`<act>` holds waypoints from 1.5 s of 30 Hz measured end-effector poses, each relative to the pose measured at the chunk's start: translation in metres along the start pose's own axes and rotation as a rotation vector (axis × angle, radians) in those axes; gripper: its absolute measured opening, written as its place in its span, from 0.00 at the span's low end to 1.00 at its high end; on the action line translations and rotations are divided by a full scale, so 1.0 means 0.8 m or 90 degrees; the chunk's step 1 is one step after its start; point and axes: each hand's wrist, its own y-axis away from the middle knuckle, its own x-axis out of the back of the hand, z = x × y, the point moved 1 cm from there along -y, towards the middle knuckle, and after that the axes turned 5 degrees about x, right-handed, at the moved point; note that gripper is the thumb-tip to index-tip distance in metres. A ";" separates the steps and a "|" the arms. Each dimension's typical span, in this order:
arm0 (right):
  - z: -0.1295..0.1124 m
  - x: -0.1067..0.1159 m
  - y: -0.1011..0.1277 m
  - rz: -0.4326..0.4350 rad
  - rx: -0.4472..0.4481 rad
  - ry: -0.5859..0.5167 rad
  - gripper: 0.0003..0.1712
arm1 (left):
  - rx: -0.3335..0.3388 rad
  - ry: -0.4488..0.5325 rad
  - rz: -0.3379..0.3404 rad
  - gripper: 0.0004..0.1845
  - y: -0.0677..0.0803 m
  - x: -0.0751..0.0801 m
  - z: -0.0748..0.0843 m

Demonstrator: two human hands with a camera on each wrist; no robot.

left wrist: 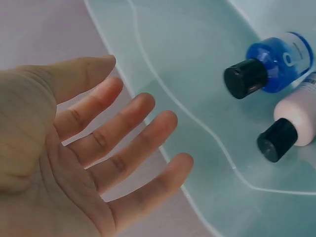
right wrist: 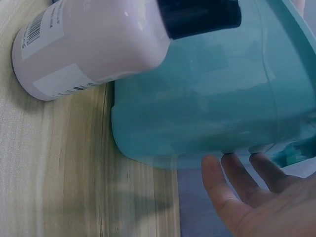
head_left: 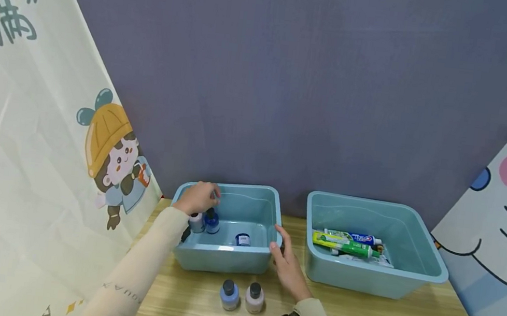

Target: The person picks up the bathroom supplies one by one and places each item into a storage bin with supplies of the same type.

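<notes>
From above, the left hand (head_left: 198,197) hides its palm over the blue bottle (head_left: 212,221) in the left tub (head_left: 223,259), but its wrist camera shows the fingers (left wrist: 129,129) spread, empty; the right hand (head_left: 290,269), fingers straight, touches the tub's corner.

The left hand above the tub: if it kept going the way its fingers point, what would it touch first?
Probably the tub's inner wall. The left hand is open, fingers aimed at it; the blue bottle and white bottle sit off to one side. Depth is hard to judge.
</notes>
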 end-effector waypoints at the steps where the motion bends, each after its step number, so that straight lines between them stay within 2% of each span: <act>1: 0.000 0.000 0.000 -0.001 -0.001 -0.001 0.29 | -0.003 0.001 0.000 0.11 0.002 0.002 0.001; 8: -0.002 0.001 0.000 -0.007 0.000 -0.010 0.31 | -0.017 0.011 0.026 0.12 0.016 0.011 0.005; 11: -0.004 0.000 0.000 -0.008 -0.010 -0.010 0.32 | -0.026 0.027 0.055 0.13 0.031 0.014 0.011; 15: -0.004 -0.001 0.001 -0.009 -0.016 -0.010 0.32 | -0.044 0.084 0.102 0.13 0.053 0.011 0.018; 19: 0.000 -0.001 0.002 -0.008 -0.006 -0.004 0.33 | -0.068 0.149 0.183 0.09 0.076 -0.009 0.022; 26: 0.002 0.000 0.001 -0.001 -0.011 0.008 0.35 | -0.113 0.236 0.365 0.03 0.118 -0.058 0.033; 31: -0.001 0.000 0.002 -0.002 0.000 0.002 0.32 | -0.126 0.307 0.458 0.03 0.145 -0.084 0.036; 36: -0.001 0.000 0.001 -0.005 0.000 -0.004 0.32 | -0.192 0.350 0.543 0.06 0.167 -0.108 0.038; 38: -0.001 0.000 0.000 -0.005 -0.001 -0.002 0.32 | -0.215 0.365 0.553 0.07 0.174 -0.120 0.038; 40: 0.000 0.000 0.000 -0.004 -0.002 0.001 0.31 | -0.224 0.382 0.545 0.08 0.180 -0.133 0.039; 45: 0.003 0.000 0.000 -0.004 0.000 0.004 0.32 | -0.189 0.421 0.472 0.10 0.192 -0.171 0.041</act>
